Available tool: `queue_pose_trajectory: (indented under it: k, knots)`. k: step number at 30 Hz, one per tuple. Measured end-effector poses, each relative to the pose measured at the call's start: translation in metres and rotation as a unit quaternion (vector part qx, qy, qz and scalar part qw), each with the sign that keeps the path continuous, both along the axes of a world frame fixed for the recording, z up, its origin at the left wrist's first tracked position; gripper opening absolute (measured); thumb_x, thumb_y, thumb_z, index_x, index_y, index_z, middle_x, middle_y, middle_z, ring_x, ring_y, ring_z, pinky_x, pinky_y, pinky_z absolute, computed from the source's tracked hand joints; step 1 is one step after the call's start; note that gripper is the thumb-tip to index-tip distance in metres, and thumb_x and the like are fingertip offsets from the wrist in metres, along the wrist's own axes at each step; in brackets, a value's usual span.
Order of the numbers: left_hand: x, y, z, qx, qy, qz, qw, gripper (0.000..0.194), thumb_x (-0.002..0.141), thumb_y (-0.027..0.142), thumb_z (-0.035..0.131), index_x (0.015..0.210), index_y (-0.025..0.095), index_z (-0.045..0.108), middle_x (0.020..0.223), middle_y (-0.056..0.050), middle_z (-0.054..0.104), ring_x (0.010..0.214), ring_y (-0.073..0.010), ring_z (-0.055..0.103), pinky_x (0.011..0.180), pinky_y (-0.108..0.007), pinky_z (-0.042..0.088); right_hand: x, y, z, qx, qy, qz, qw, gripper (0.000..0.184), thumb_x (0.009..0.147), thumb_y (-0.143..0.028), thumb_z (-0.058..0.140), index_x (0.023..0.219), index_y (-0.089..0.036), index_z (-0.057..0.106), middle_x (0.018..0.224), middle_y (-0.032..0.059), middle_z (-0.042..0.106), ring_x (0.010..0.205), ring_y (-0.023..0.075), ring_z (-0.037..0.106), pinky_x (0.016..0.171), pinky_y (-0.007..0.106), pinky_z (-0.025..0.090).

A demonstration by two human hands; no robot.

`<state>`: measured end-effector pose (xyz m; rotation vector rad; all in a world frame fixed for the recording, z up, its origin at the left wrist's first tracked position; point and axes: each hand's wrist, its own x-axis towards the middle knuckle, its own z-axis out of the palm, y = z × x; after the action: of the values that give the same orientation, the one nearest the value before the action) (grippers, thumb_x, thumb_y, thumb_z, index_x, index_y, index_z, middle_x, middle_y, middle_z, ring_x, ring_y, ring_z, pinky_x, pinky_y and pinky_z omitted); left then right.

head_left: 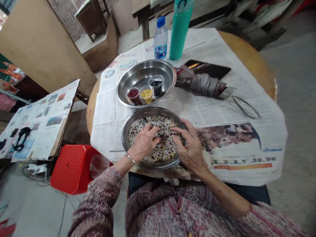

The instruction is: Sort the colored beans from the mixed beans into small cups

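Observation:
A shallow metal basin (124, 140) stands at the table's near edge, holding a spread of mixed beans and grains (158, 155), white, dark red, black and yellow. My left hand (147, 140) reaches over its left side, fingers bent down to the mix with a gap between thumb and forefinger. At the right rim is my right hand (191, 146), its thumb and fingers apart and pointing inward over the grains. Behind, a larger metal basin (132, 77) holds three clear cups: red beans (133, 94), yellow beans (146, 94) and black beans (156, 84).
Newspaper (242, 138) covers the round table. Toward the back are a water bottle (160, 39), a green bottle (181, 33), a folded umbrella (199, 81) and a dark tablet-like object (217, 70). A red stool (70, 169) stands at left.

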<state>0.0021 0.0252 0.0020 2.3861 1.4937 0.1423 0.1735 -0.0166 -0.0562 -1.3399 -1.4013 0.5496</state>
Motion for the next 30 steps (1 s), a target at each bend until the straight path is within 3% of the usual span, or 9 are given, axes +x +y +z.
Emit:
queue_pose_trajectory:
  k: [3, 6, 10, 13, 16, 19, 23, 27, 30]
  knots:
    - [0.000, -0.014, -0.001, -0.032, -0.051, -0.019, 0.998, 0.023, 0.093, 0.007, 0.054, 0.110, 0.018, 0.064, 0.105, -0.006, 0.060, 0.099, -0.0182, 0.060, 0.096, -0.033, 0.052, 0.000, 0.000, -0.001, 0.008, 0.003, 0.003, 1.000, 0.023, 0.094, -0.031, 0.055, 0.110, -0.022, 0.068, 0.150, 0.0111, 0.049, 0.142, 0.0279, 0.045, 0.118, 0.053, 0.037]
    - [-0.005, -0.030, 0.003, -0.060, -0.091, -0.045, 0.993, 0.020, 0.093, 0.007, 0.055, 0.105, 0.019, 0.065, 0.097, -0.003, 0.062, 0.092, -0.0164, 0.062, 0.093, -0.031, 0.053, -0.001, 0.001, -0.002, 0.012, 0.010, 0.003, 1.000, 0.024, 0.095, -0.032, 0.053, 0.111, -0.022, 0.068, 0.151, 0.0106, 0.048, 0.142, 0.0276, 0.045, 0.119, 0.054, 0.036]
    - [-0.004, -0.043, 0.010, -0.072, -0.109, -0.173, 0.976, 0.022, 0.097, 0.013, 0.053, 0.117, 0.018, 0.062, 0.113, -0.006, 0.064, 0.106, -0.0161, 0.062, 0.100, -0.030, 0.051, -0.002, 0.001, -0.001, -0.001, 0.023, -0.005, 1.000, 0.030, 0.100, -0.035, 0.044, 0.114, -0.022, 0.067, 0.150, 0.0104, 0.050, 0.142, 0.0263, 0.045, 0.119, 0.054, 0.035]
    - [0.004, -0.036, 0.009, -0.008, -0.035, -0.266, 0.963, 0.027, 0.101, 0.015, 0.046, 0.124, 0.018, 0.059, 0.131, -0.007, 0.062, 0.122, -0.0191, 0.055, 0.109, -0.036, 0.045, -0.002, 0.001, -0.002, -0.006, 0.033, -0.008, 0.999, 0.037, 0.102, -0.037, 0.037, 0.117, -0.021, 0.066, 0.149, 0.0119, 0.051, 0.142, 0.0260, 0.045, 0.119, 0.053, 0.034]
    - [0.013, -0.016, 0.002, 0.088, 0.049, -0.285, 0.953, 0.027, 0.103, 0.023, 0.046, 0.126, 0.020, 0.058, 0.139, -0.007, 0.058, 0.132, -0.0254, 0.048, 0.108, -0.043, 0.044, -0.002, 0.002, -0.003, -0.006, 0.045, -0.010, 0.999, 0.039, 0.103, -0.040, 0.036, 0.118, -0.021, 0.066, 0.148, 0.0123, 0.052, 0.141, 0.0261, 0.046, 0.120, 0.052, 0.034]
    - [0.016, 0.008, -0.003, 0.145, 0.105, -0.239, 0.954, 0.024, 0.104, 0.027, 0.044, 0.120, 0.018, 0.060, 0.131, -0.008, 0.061, 0.126, -0.0267, 0.052, 0.101, -0.042, 0.047, -0.003, 0.002, -0.003, -0.005, 0.052, -0.013, 0.999, 0.038, 0.103, -0.041, 0.037, 0.118, -0.022, 0.067, 0.148, 0.0107, 0.053, 0.140, 0.0258, 0.047, 0.119, 0.051, 0.035]
    - [0.004, 0.024, 0.002, 0.121, 0.157, -0.071, 0.978, 0.023, 0.106, 0.027, 0.039, 0.114, 0.019, 0.060, 0.115, -0.008, 0.064, 0.107, -0.0209, 0.062, 0.086, -0.031, 0.052, -0.003, 0.003, -0.001, -0.001, 0.056, -0.012, 0.998, 0.036, 0.103, -0.041, 0.039, 0.117, -0.024, 0.067, 0.147, 0.0096, 0.053, 0.140, 0.0251, 0.048, 0.118, 0.052, 0.037]
    - [-0.019, 0.005, 0.017, 0.066, 0.157, 0.057, 0.984, 0.028, 0.105, 0.039, 0.045, 0.126, 0.022, 0.052, 0.110, -0.007, 0.065, 0.098, -0.0200, 0.067, 0.081, -0.030, 0.054, -0.003, 0.003, 0.001, 0.000, 0.059, -0.014, 0.998, 0.035, 0.102, -0.042, 0.041, 0.117, -0.023, 0.067, 0.147, 0.0101, 0.053, 0.139, 0.0254, 0.049, 0.116, 0.052, 0.039]
    - [-0.028, -0.025, 0.023, 0.010, 0.122, 0.060, 0.991, 0.059, 0.092, 0.055, 0.064, 0.137, 0.023, 0.043, 0.119, -0.009, 0.059, 0.105, -0.0257, 0.066, 0.086, -0.037, 0.056, -0.003, 0.003, 0.000, -0.001, 0.057, -0.010, 0.998, 0.035, 0.102, -0.041, 0.041, 0.116, -0.024, 0.067, 0.148, 0.0099, 0.052, 0.138, 0.0256, 0.049, 0.116, 0.053, 0.039]
